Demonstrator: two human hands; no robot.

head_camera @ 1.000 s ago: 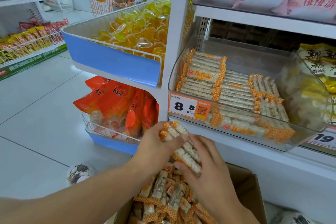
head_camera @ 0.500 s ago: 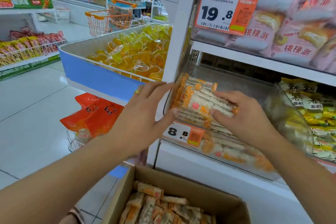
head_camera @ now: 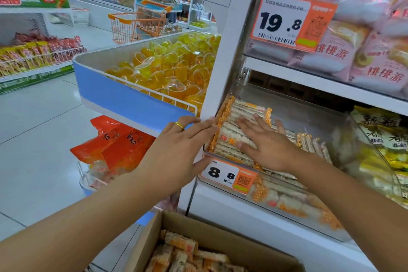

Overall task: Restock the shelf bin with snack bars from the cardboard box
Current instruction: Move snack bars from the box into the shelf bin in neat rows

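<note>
The left hand (head_camera: 181, 146) lies with straight fingers against the bin's outer left corner, holding nothing. The right hand (head_camera: 267, 141) presses flat on the snack bars (head_camera: 234, 134) stacked in the shelf bin (head_camera: 309, 117), whose right part looks unfilled. Many bars remain in the cardboard box (head_camera: 220, 240) below, so I judge the restocking is not finished.

Snack bars (head_camera: 238, 137) in bin (head_camera: 309, 117) (cardboard box (head_camera: 220, 240) below).
</note>
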